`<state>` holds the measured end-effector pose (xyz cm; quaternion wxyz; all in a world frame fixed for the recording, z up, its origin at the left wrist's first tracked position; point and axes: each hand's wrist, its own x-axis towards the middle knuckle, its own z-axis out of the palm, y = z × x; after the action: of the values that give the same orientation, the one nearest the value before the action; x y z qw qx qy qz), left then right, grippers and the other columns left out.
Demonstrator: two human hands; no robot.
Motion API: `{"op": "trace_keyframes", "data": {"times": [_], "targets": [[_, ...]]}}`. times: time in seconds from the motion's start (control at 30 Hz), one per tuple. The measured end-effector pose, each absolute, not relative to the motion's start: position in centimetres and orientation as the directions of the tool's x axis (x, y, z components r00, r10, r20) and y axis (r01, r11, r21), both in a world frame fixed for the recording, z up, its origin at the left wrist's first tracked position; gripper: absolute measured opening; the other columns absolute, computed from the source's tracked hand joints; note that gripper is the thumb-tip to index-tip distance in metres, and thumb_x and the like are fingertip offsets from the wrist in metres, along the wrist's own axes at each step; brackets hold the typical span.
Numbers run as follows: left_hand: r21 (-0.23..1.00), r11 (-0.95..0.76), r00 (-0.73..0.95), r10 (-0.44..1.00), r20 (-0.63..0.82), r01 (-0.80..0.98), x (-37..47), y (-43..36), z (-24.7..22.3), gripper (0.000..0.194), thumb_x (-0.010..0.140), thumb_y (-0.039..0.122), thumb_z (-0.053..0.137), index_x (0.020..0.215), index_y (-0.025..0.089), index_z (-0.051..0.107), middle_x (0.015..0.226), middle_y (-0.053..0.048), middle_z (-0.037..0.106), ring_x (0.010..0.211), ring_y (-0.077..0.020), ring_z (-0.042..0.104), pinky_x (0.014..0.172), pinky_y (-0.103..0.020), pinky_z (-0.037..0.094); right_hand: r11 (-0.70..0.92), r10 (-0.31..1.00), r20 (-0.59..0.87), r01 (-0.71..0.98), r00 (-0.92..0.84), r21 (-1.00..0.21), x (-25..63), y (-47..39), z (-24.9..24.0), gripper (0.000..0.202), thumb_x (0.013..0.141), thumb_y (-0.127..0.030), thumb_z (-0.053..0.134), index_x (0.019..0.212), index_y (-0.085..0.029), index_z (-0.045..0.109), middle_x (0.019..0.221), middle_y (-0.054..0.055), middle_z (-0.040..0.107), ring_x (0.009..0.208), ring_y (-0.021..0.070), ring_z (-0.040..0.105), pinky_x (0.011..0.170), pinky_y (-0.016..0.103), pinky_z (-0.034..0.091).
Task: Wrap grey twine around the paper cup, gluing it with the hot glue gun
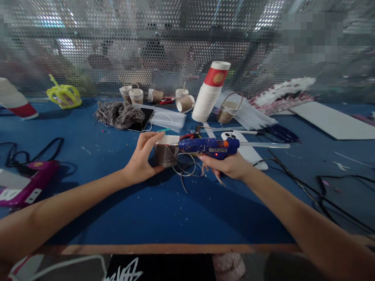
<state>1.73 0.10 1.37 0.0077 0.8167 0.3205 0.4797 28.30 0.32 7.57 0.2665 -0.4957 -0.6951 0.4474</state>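
My left hand (140, 162) is closed around the side of a paper cup (166, 154) wrapped in dark brown cord, its white rim showing at the top. In my right hand (231, 166) is a blue hot glue gun (205, 146) with a lit red light and a clear glue stick (263, 144) sticking out of its back. The gun's nozzle points left and meets the cup's upper right side, near the rim. Loose grey cord (187, 168) trails from the cup onto the table below the gun.
Behind my hands are a grey cord bundle (120, 114), a phone (143, 120), small cord-wrapped cups (185, 104), a tall paper cup stack (207, 93) and glue sticks (168, 117). A white phone (249, 150) lies beside my right hand. Cables (301, 183) cross the right; a purple device (32, 183) sits left.
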Motion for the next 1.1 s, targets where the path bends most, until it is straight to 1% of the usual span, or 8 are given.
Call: {"op": "trace_keyframes", "data": {"times": [0.23, 0.4, 0.57, 0.7, 0.8, 0.9, 1.0, 1.1], "targets": [[0.326, -0.798, 0.342, 0.533, 0.774, 0.507, 1.6, 0.1, 1.4, 0.084, 0.078, 0.030, 0.079, 0.150, 0.030, 0.035, 0.127, -0.011, 0.046, 0.120, -0.0268, 0.052, 0.103, -0.049, 0.058, 0.087, 0.937, -0.089, 0.472, -0.338, -0.877, 28.1, -0.1, 8.0, 0.026, 0.070, -0.038, 0.071, 0.057, -0.021, 0.057, 0.033, -0.005, 0.047, 0.027, 0.0102, 0.046, 0.033, 0.023, 0.043], [0.390, -0.788, 0.317, 0.568, 0.760, 0.477, 1.7, 0.1, 1.3, 0.080, 0.078, 0.028, 0.079, 0.147, 0.030, 0.037, 0.127, -0.010, 0.045, 0.121, -0.0266, 0.053, 0.106, -0.050, 0.056, 0.084, 0.939, -0.096, 0.490, -0.331, -0.868, 28.0, -0.2, 8.4, 0.028, 0.068, -0.042, 0.068, 0.054, -0.022, 0.054, 0.031, -0.004, 0.046, 0.027, 0.0111, 0.046, 0.034, 0.025, 0.044], [0.441, -0.782, 0.292, 0.589, 0.753, 0.440, 1.7, 0.1, 1.1, 0.080, 0.076, 0.025, 0.080, 0.144, 0.028, 0.038, 0.128, -0.011, 0.044, 0.128, -0.0297, 0.051, 0.106, -0.053, 0.055, 0.134, 0.931, -0.075, 0.525, -0.357, -0.840, 28.3, 0.0, 8.4, 0.029, 0.071, -0.045, 0.065, 0.055, -0.023, 0.054, 0.031, -0.003, 0.047, 0.032, 0.0150, 0.051, 0.039, 0.029, 0.049], [0.476, -0.788, 0.271, 0.593, 0.758, 0.391, 1.7, 0.3, 0.7, 0.079, 0.075, 0.022, 0.080, 0.142, 0.027, 0.039, 0.130, -0.012, 0.043, 0.129, -0.0293, 0.050, 0.104, -0.050, 0.056, 0.150, 0.933, -0.049, 0.511, -0.356, -0.846, 28.5, 0.4, 7.7, 0.029, 0.071, -0.045, 0.066, 0.054, -0.024, 0.055, 0.030, -0.003, 0.046, 0.031, 0.0156, 0.051, 0.037, 0.030, 0.049], [0.502, -0.784, 0.257, 0.603, 0.756, 0.364, 1.7, 0.3, 0.5, 0.080, 0.073, 0.022, 0.082, 0.141, 0.027, 0.040, 0.129, -0.011, 0.043, 0.127, -0.0283, 0.051, 0.103, -0.048, 0.057, 0.135, 0.938, -0.054, 0.504, -0.342, -0.853, 28.6, 0.5, 7.5, 0.029, 0.071, -0.044, 0.067, 0.053, -0.024, 0.055, 0.029, -0.003, 0.045, 0.028, 0.0140, 0.047, 0.037, 0.030, 0.049], [0.527, -0.774, 0.235, 0.618, 0.750, 0.351, 1.7, 0.3, 0.4, 0.080, 0.072, 0.023, 0.083, 0.139, 0.027, 0.040, 0.130, -0.012, 0.042, 0.127, -0.0286, 0.050, 0.104, -0.049, 0.056, 0.124, 0.937, -0.063, 0.494, -0.345, -0.861, 28.7, 0.4, 7.7, 0.030, 0.071, -0.043, 0.068, 0.052, -0.025, 0.054, 0.029, -0.003, 0.046, 0.030, 0.0152, 0.050, 0.037, 0.031, 0.049], [0.548, -0.766, 0.229, 0.631, 0.741, 0.337, 1.8, 0.3, 0.3, 0.080, 0.072, 0.024, 0.083, 0.139, 0.028, 0.039, 0.132, -0.012, 0.039, 0.125, -0.0284, 0.052, 0.105, -0.052, 0.055, 0.132, 0.928, -0.062, 0.482, -0.367, -0.866, 28.7, 0.3, 8.0, 0.034, 0.074, -0.042, 0.066, 0.050, -0.025, 0.051, 0.029, -0.002, 0.046, 0.034, 0.0171, 0.054, 0.041, 0.032, 0.053], [0.559, -0.767, 0.230, 0.633, 0.739, 0.315, 1.8, 0.4, 0.2, 0.082, 0.071, 0.028, 0.085, 0.138, 0.029, 0.038, 0.133, -0.012, 0.037, 0.124, -0.0280, 0.052, 0.106, -0.053, 0.054, 0.163, 0.924, -0.036, 0.478, -0.381, -0.863, 28.9, 0.4, 7.8, 0.037, 0.077, -0.044, 0.065, 0.049, -0.025, 0.051, 0.029, -0.001, 0.047, 0.035, 0.0178, 0.055, 0.044, 0.034, 0.055]]}}
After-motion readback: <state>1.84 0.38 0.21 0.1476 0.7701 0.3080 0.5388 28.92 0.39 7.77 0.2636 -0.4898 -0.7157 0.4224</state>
